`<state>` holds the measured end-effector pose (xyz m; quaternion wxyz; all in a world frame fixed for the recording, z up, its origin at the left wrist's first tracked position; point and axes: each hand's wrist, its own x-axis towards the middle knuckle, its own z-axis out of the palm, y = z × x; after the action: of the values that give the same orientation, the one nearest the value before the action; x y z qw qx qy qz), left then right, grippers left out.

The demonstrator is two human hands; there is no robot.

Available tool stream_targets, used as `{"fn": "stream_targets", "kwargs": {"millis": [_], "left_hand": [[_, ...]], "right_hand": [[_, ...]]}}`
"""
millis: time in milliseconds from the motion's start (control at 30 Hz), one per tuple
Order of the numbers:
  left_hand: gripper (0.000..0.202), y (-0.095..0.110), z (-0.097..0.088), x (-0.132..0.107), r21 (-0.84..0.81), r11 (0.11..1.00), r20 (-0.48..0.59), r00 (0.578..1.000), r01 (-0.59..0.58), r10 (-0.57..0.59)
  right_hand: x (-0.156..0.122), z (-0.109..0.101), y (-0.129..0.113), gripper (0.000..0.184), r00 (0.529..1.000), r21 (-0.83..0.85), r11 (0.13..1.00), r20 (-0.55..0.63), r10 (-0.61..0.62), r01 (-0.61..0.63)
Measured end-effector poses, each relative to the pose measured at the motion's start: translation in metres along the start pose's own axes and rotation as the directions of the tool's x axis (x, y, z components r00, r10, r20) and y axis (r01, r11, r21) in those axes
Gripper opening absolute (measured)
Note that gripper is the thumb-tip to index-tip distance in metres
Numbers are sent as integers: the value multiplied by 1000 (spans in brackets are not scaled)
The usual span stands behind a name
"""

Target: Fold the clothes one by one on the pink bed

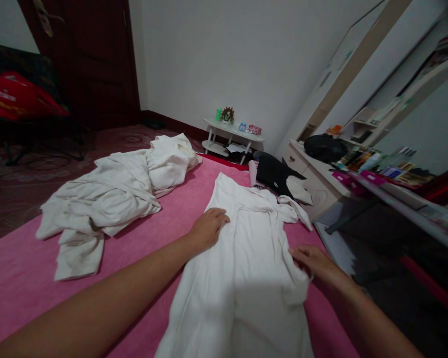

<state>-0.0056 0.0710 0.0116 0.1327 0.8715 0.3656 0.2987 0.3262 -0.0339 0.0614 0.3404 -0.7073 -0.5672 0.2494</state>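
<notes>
A white garment [257,258] lies lengthwise in front of me on a pink bed cover [134,258], with a lengthwise fold along its left part and a sleeve-like piece sticking out at its upper right. My left hand [208,229] rests on its left edge, fingers lightly bent and lying on the cloth. At the opposite edge, my right hand [313,261] pinches some of the fabric between thumb and fingers; the lower fingers are partly hidden. Left of both hands, a rumpled heap of white clothing [123,189] is spread on the cover.
Dark and light folded clothes [280,174] lie at the bed's far right corner. Beyond stands a small white table [231,130] holding a plant [227,115]. A cluttered dresser [317,174] lines the right side. A red bag [18,97] sits at far left near a dark door [93,54].
</notes>
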Motion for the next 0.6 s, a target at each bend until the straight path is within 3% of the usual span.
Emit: {"fn": "stream_targets", "kwargs": {"millis": [67, 133, 200, 300, 400, 467, 500, 567, 600], "left_hand": [[32, 1, -1, 0, 4, 1000, 0, 1000, 0, 0], [32, 1, -1, 0, 8, 1000, -1, 1000, -4, 4], [32, 1, -1, 0, 13, 1000, 2, 1000, -4, 4], [33, 0, 0, 0, 16, 1000, 10, 1000, -5, 4], [33, 0, 0, 0, 16, 1000, 10, 1000, -12, 12], [33, -1, 0, 0, 15, 1000, 7, 1000, -12, 12], [33, -1, 0, 0, 13, 1000, 6, 1000, -11, 11], [33, 0, 0, 0, 10, 1000, 6, 1000, -11, 11], [34, 0, 0, 0, 10, 1000, 8, 1000, -12, 12]], "right_hand": [[-3, 0, -4, 27, 998, -330, 941, 21, -66, 69], [-8, 3, -18, 28, 984, -456, 877, -18, -178, 150], [-15, 12, -37, 29, 970, -523, 822, 41, -241, 226], [-28, 32, -57, 36, 979, -675, 710, 122, -161, 200], [-32, 45, -59, 34, 994, -794, 598, 78, -83, 112], [-27, 44, -52, 27, 991, -753, 646, 70, -114, 127], [-23, 40, -47, 24, 989, -667, 732, 63, -134, 142], [-10, 28, -39, 20, 991, -305, 945, -21, -130, 117], [-3, 21, -34, 18, 992, -39, 996, -92, -89, 86]]}}
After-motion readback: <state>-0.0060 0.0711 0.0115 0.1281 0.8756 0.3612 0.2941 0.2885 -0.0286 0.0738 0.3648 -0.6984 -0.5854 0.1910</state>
